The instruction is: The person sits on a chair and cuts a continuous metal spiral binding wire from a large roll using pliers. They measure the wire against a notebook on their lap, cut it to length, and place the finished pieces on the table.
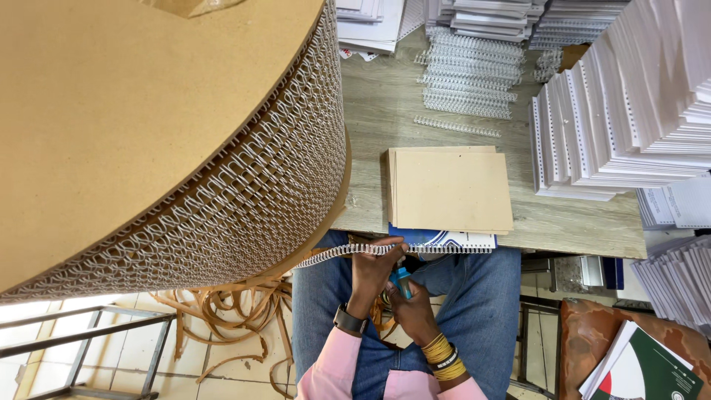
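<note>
My left hand (370, 270) pinches a strip of white wire binding comb (337, 253) that runs off a huge cardboard spool (133, 126) at the left. My right hand (411, 304) grips a small blue tool (402, 280) right under the strip. The strip lies along the punched edge of a blue-and-white notebook (452, 239) at the table's front edge. A stack of brown cardboard covers (450, 189) rests on that notebook. Both hands hover over my lap in blue jeans.
Cut white binding combs (468, 81) lie at the back of the wooden table (378, 104). Tall stacks of punched white paper (622, 111) fill the right side. Brown paper strip (222, 311) curls on the tiled floor. A green-covered booklet (652, 370) sits at lower right.
</note>
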